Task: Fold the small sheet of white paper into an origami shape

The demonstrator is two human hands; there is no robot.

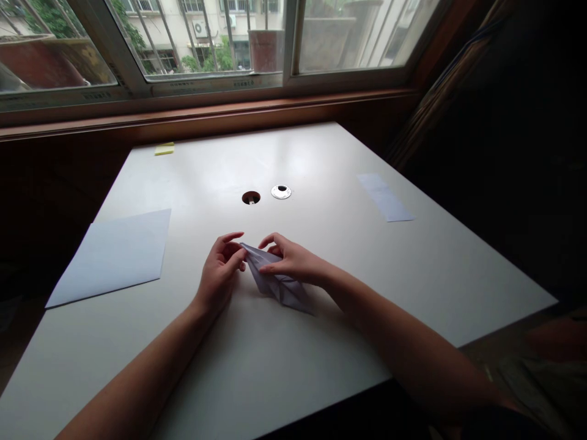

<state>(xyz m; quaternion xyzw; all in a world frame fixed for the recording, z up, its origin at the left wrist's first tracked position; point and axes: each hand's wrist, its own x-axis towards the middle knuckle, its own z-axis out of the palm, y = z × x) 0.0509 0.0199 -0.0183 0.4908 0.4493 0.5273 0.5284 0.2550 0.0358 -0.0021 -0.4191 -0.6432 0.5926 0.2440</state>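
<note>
A piece of folded paper (293,293), pale lilac-white with pointed ends and several creases, is held just over the middle of the table. Its narrow tip is pinched between the thumb and fingers of my left hand (223,263). Farther along its body, my right hand (291,260) grips it from the right, thumb on the near side and fingers on the far side. The opposite point of the paper slants down toward the near right. Part of the paper is hidden behind my right hand.
On the white table (206,366), a stack of white paper (114,256) lies at left and a paper strip (385,197) at right. Beyond my hands are a round hole (251,197) and its cover (281,192). Yellow sticky notes (164,149) lie near the far left edge, below a window (202,36).
</note>
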